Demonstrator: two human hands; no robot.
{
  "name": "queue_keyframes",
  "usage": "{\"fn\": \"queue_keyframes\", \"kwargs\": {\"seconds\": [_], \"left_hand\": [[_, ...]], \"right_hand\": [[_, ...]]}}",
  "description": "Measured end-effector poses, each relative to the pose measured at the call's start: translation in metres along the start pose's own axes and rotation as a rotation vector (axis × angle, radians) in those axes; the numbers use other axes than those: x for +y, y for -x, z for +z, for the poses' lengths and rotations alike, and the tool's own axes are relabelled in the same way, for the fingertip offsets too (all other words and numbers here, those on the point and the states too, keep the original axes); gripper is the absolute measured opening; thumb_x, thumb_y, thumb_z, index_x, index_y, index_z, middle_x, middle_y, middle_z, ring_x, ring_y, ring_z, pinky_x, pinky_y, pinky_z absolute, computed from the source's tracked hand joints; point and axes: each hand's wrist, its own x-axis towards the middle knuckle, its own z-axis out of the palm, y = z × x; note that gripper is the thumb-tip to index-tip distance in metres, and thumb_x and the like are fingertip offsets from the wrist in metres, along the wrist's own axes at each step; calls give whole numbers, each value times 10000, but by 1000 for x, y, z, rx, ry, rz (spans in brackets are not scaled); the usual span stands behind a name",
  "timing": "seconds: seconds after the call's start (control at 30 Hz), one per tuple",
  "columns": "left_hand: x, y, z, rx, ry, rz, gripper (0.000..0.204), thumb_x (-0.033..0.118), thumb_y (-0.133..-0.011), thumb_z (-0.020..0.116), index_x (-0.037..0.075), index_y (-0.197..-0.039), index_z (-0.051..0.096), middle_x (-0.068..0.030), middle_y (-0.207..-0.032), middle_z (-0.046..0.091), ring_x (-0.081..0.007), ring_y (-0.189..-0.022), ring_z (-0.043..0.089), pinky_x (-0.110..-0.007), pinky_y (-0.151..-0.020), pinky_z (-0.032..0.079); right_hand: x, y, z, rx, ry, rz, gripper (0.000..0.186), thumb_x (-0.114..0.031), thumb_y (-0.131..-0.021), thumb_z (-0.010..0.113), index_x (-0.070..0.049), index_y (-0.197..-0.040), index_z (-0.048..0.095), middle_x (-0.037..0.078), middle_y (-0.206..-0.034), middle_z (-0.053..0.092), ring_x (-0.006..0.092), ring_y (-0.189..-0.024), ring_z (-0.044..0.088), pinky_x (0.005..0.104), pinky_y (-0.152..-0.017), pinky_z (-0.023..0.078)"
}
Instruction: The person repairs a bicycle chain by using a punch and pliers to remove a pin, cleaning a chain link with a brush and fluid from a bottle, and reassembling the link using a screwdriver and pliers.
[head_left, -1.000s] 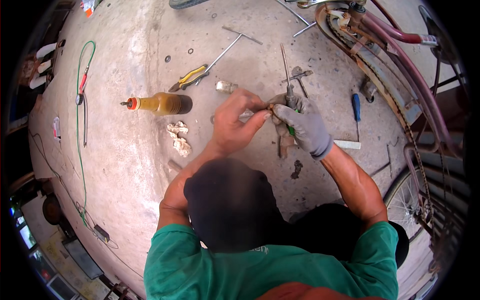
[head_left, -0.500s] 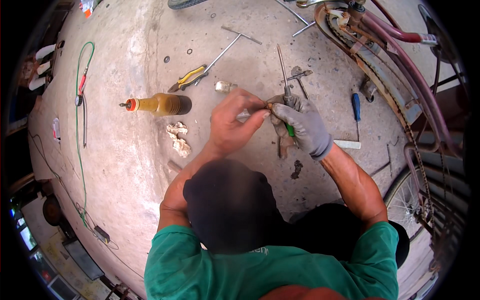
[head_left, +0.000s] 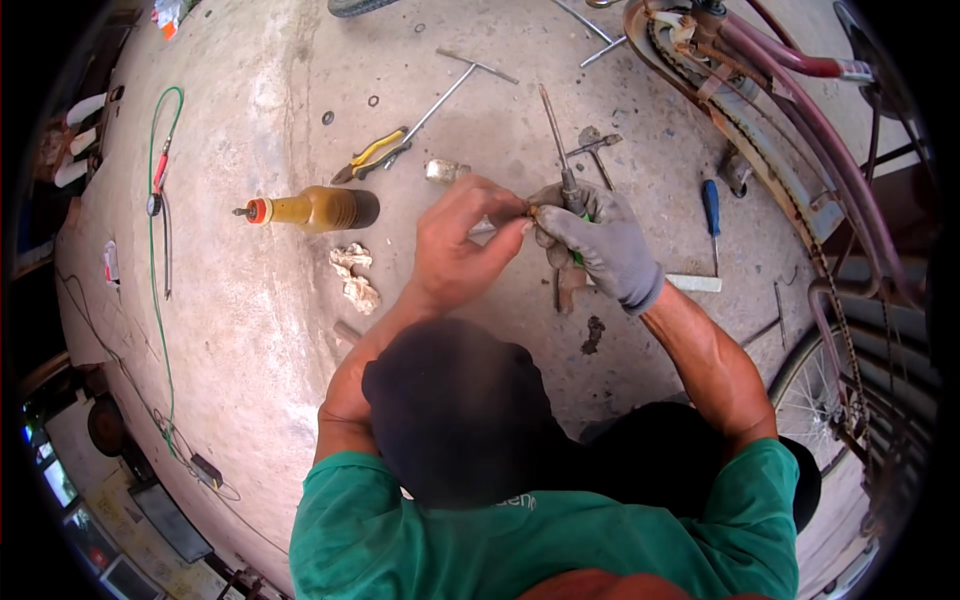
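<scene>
My bare left hand (head_left: 462, 245) is closed, its thumb and forefinger pinching a small rusty-brown part (head_left: 532, 211). My right hand (head_left: 603, 240), in a grey glove, meets it there, and the gloved thumb and forefinger touch the same part. A screwdriver (head_left: 556, 130) is held in the right hand too, with its shaft pointing up and away and a bit of green handle showing under the fingers. The part's exact kind is too small to make out. Just beyond my left hand lies a small clear jar (head_left: 446, 171). A hammer-like tool (head_left: 596, 148) rests past my right hand.
On the concrete floor lie yellow-handled pliers (head_left: 372, 155), a T-handle wrench (head_left: 445, 95), a bottle of amber liquid (head_left: 318, 209), a crumpled rag (head_left: 354, 277) and a blue screwdriver (head_left: 711, 212). A maroon bicycle frame (head_left: 815, 120) stands along the right. A green hose (head_left: 155, 270) runs down the left.
The screwdriver in my right hand has tipped slightly to the left. Both hands remain together at the small part, with only slight shifts.
</scene>
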Motion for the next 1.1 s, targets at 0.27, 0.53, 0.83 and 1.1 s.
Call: {"fn": "queue_keyframes", "kwargs": {"seconds": [0.27, 0.53, 0.83, 1.1], "left_hand": [[0, -2, 1, -22, -38, 16, 219, -100, -775, 762, -2, -937, 652, -114, -891, 685, -228, -805, 653, -317, -738, 527], [1, -2, 0, -52, -48, -26, 213, -90, -780, 756, 2, -946, 658, -111, -912, 680, -225, -795, 644, -322, -729, 523], [-5, 1, -1, -43, 26, -53, 204, -84, -798, 750, 1, -958, 656, -92, -910, 670, -189, -785, 616, -302, -725, 502], [-4, -2, 0, 2, -73, 34, 220, -44, -763, 798, 16, -922, 658, -83, -853, 649, -185, -709, 667, -297, -639, 541]], "right_hand": [[2, -1, -2, 1, 19, 37, 274, -238, -985, 665, -4, -1123, 698, 35, -853, 702, 90, -661, 623, 243, -591, 492], [5, -2, -3, -27, 14, 52, 273, -258, -985, 667, -12, -1101, 695, 36, -854, 695, 99, -663, 615, 255, -593, 494], [10, -4, -3, -48, -181, 74, 239, -228, -999, 654, -7, -1085, 686, 17, -857, 659, 91, -692, 592, 249, -614, 492], [5, -3, -1, -61, -151, 96, 252, -233, -994, 660, -2, -1089, 686, 25, -879, 684, 87, -683, 594, 244, -601, 491]]}}
